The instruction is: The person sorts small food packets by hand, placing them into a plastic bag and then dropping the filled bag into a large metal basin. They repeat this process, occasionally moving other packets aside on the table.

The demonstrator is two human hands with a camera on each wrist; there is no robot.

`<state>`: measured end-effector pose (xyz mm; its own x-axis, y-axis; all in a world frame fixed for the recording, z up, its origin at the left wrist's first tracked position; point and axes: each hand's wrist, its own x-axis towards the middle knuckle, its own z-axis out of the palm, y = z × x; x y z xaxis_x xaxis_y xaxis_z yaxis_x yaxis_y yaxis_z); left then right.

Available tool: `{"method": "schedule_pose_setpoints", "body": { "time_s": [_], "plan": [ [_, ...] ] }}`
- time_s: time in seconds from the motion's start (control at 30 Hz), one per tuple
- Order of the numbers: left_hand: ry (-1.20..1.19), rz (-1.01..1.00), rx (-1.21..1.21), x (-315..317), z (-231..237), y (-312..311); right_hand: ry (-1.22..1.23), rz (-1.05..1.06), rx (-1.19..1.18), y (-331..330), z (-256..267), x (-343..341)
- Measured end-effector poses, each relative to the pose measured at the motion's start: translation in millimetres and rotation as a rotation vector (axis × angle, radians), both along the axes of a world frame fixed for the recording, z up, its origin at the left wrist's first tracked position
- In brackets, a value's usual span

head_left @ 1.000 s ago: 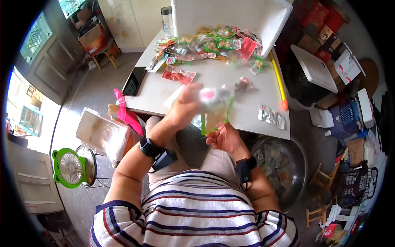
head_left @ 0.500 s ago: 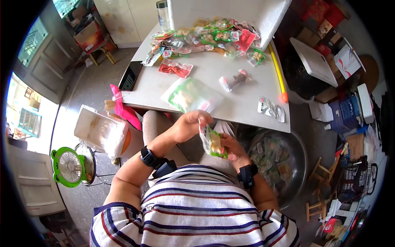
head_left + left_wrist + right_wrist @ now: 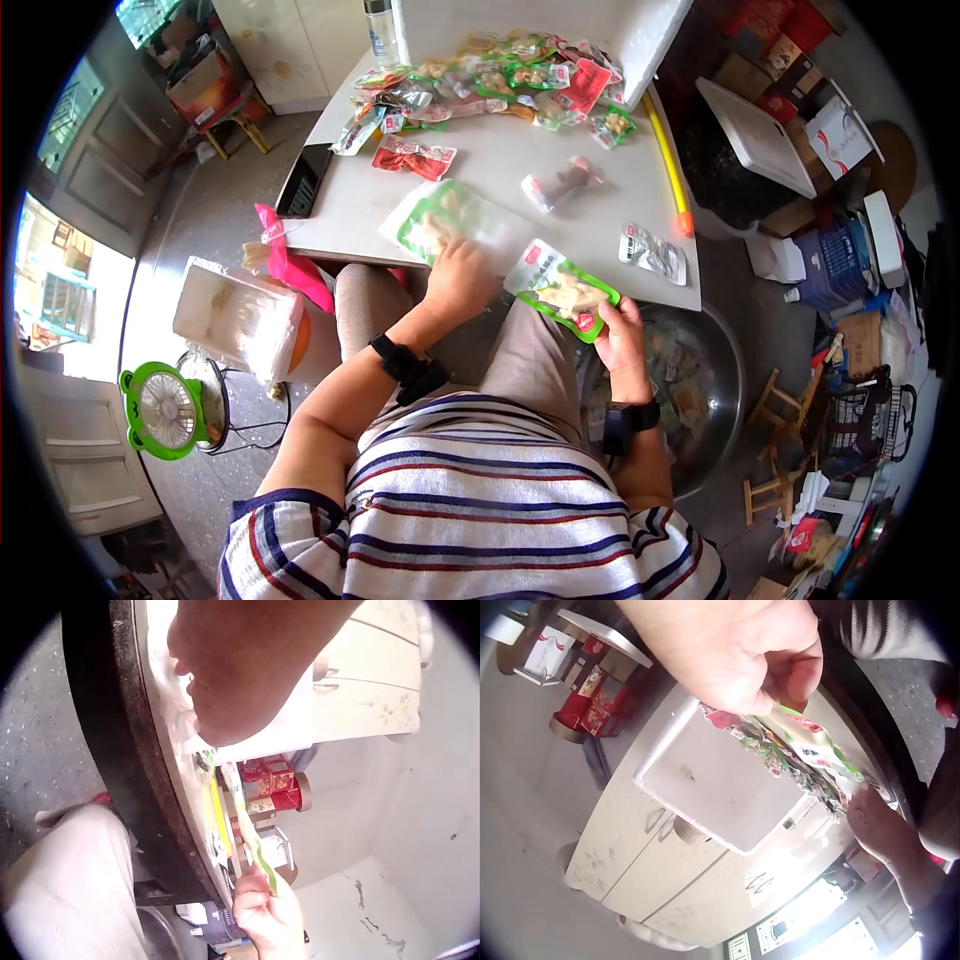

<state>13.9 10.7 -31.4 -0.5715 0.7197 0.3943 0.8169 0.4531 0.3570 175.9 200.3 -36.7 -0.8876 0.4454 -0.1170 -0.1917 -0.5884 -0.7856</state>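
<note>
In the head view the right hand (image 3: 622,338) pinches the lower right corner of a green-edged food packet (image 3: 562,292), its printed face up, above the lap by the table edge. The left hand (image 3: 460,284) reaches over the near table edge, its fingers at a clear and green bag (image 3: 440,222) lying flat; whether they grip it cannot be told. The right wrist view shows the right thumb and fingers (image 3: 804,681) on the packet (image 3: 810,742) edge. Beyond lie a red packet (image 3: 414,158), a dark-filled packet (image 3: 565,184) and a silver packet (image 3: 652,252).
A pile of packets (image 3: 490,82) lies at the table's back before a white foam box (image 3: 530,22). A phone (image 3: 303,182) is at the left edge, a yellow stick (image 3: 668,165) along the right. A metal basin (image 3: 722,400) with packets stands below right; a green fan (image 3: 163,408) is left.
The hands have moved apart. The right hand has carried the green-edged packet to the right and turned its face up; the left hand has let go of it and moved up-left to the flat bag.
</note>
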Motion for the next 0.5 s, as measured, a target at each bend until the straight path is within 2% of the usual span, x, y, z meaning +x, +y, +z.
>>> {"method": "schedule_pose_setpoints", "body": {
  "time_s": [0.33,0.5],
  "plan": [
    [-0.036,-0.07,0.185,-5.8,-2.3,2.0,-0.092,0.063,0.068,-15.3,11.3,-30.5],
    [-0.058,-0.074,0.223,-7.6,-5.7,2.1,-0.06,0.031,-0.014,-17.2,4.1,-49.2]
  ]
}}
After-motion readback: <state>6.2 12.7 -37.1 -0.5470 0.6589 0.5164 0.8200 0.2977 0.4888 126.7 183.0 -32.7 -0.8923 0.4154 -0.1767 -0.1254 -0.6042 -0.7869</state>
